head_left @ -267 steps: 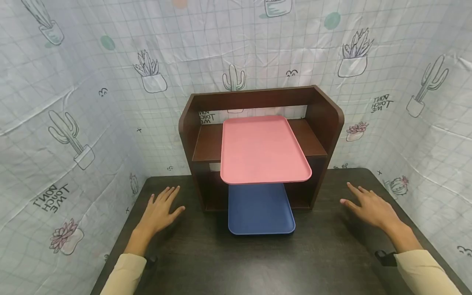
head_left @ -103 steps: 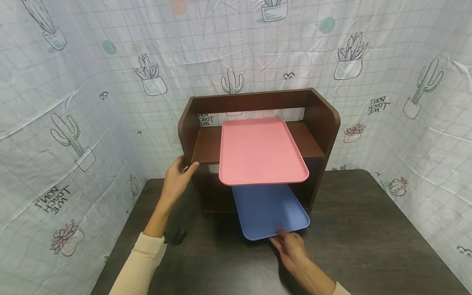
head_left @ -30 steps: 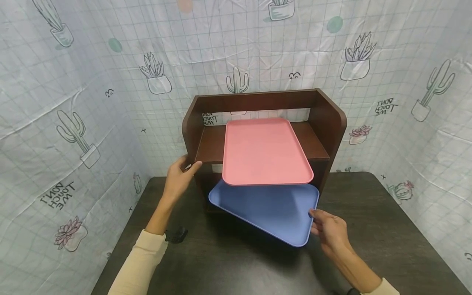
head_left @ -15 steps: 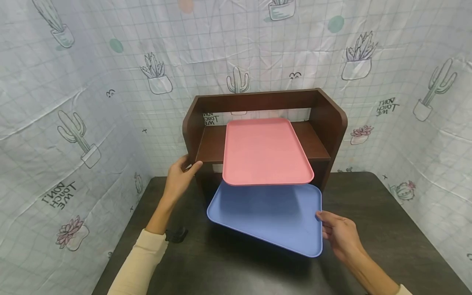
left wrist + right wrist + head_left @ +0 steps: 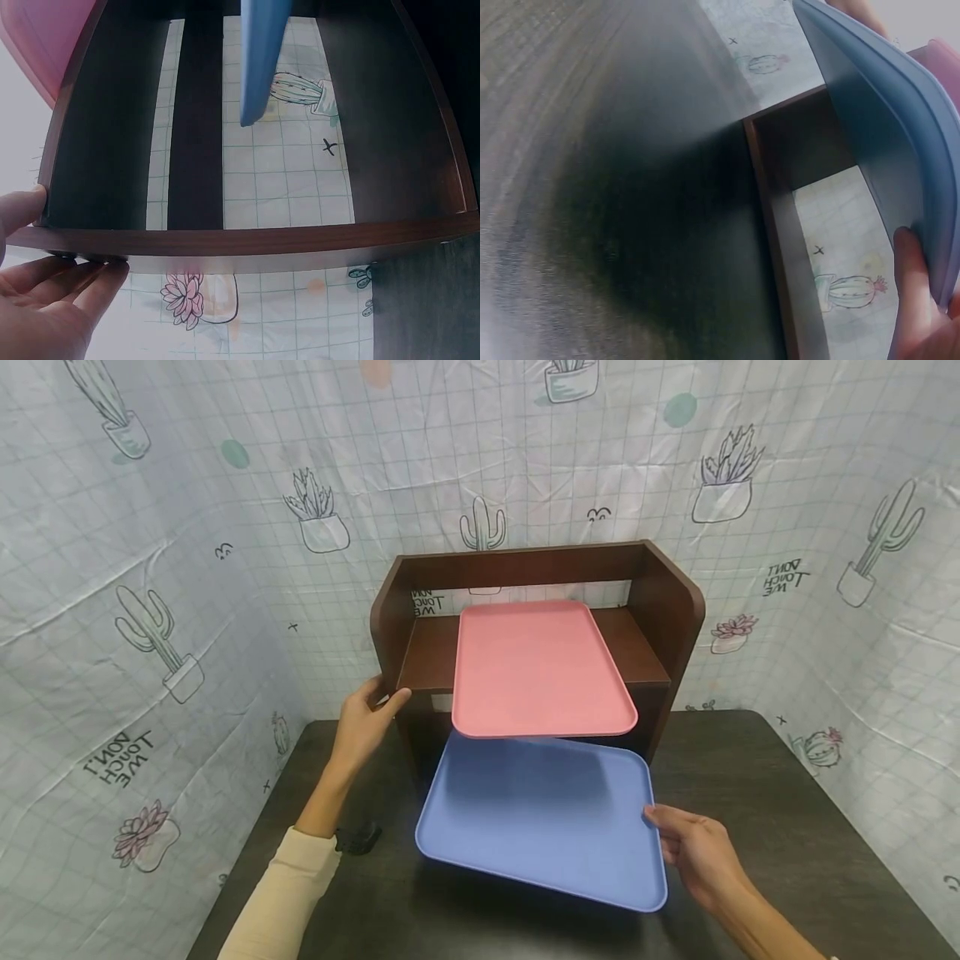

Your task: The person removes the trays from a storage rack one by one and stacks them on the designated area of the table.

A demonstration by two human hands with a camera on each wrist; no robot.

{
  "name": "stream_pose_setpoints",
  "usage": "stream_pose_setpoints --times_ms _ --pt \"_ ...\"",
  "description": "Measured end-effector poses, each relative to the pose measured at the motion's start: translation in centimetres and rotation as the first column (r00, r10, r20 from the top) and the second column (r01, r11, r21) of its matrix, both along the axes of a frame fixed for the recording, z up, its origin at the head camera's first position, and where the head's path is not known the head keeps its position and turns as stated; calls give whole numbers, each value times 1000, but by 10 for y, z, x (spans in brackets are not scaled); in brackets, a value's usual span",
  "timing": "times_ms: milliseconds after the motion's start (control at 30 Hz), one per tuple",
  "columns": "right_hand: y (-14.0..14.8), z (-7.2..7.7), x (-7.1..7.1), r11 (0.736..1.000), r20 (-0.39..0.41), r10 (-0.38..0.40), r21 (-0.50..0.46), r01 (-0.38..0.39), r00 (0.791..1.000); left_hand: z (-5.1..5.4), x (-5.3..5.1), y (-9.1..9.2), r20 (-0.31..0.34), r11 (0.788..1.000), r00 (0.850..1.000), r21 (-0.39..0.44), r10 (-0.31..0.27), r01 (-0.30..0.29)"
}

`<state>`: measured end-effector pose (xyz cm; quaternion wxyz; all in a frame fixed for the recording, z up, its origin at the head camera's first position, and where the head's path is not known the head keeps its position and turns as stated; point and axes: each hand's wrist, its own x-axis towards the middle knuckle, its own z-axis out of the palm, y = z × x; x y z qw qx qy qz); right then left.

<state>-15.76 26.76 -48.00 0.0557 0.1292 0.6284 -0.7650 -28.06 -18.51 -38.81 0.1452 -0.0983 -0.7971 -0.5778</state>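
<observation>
In the head view a blue tray (image 5: pixel 540 827) hangs tilted above the table, in front of the dark brown shelf's (image 5: pixel 427 656) lower level. Its back edge is hidden under the pink tray (image 5: pixel 542 668), which lies on the upper level and juts out in front. My right hand (image 5: pixel 701 852) pinches the blue tray's right rim; the right wrist view shows fingers (image 5: pixel 909 259) under it. My left hand (image 5: pixel 362 727) grips the shelf's left side panel, thumb (image 5: pixel 22 208) on the inner side and fingers outside, as the left wrist view shows.
The shelf stands at the back of a dark table (image 5: pixel 360 910). A patterned cloth (image 5: pixel 525 468) with cactus drawings hangs behind it and along both sides. The pink tray overhangs the lower level closely above the blue tray.
Both hands were free at first. The left took the shelf side; the right took the blue tray's front edge, then its right rim. The blue tray has turned and come forward; the pink tray stayed.
</observation>
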Motion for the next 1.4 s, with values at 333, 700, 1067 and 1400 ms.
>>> stream_pose_setpoints --times_ms 333,700,1067,1400 --pt "-3 -11 13 995 81 43 84 -50 996 0 0 0 4 1000 1000 6 3 -3" --pt "-7 -26 24 987 107 68 135 -82 992 -1 -1 1 -14 1000 1000 -11 11 -12" --pt "-5 -46 28 988 134 73 128 -91 988 0 0 0 -16 1000 1000 -23 12 -12" --pt "0 -63 29 984 143 118 113 -135 983 0 0 1 -6 1000 1000 -22 1 -1"
